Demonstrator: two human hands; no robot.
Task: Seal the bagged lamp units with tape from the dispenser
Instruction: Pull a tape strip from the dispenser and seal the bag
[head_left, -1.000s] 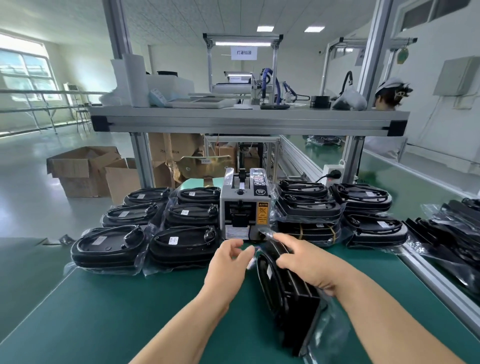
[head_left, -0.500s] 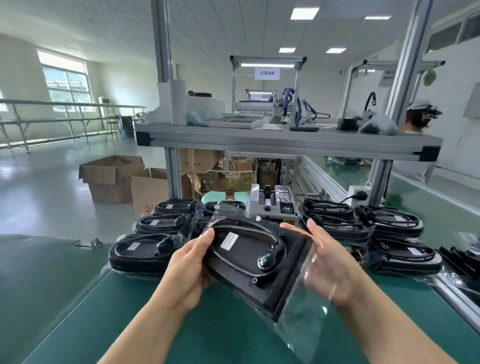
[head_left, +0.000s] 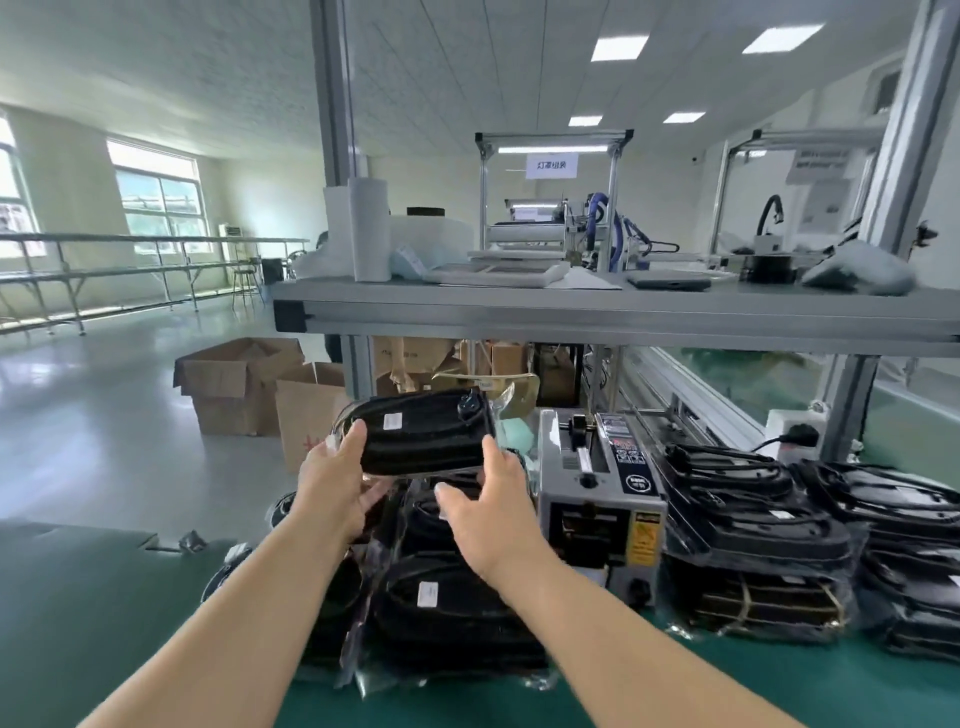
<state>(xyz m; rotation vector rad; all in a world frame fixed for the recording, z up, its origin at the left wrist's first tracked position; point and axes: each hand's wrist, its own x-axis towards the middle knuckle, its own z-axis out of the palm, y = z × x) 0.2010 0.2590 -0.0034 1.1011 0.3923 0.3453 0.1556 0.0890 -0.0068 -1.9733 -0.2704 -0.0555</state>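
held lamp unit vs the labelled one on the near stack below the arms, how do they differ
The held lamp unit is up in the air, the left hand gripping one end and the right hand at the other; the near-stack unit lies on its pile. The held lamp unit is level with the tape dispenser's top; the near-stack unit is down by its base. Both are black, in clear bags, white-labelled.

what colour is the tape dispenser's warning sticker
Yellow warning sticker on the tape dispenser, clearest in the head view.
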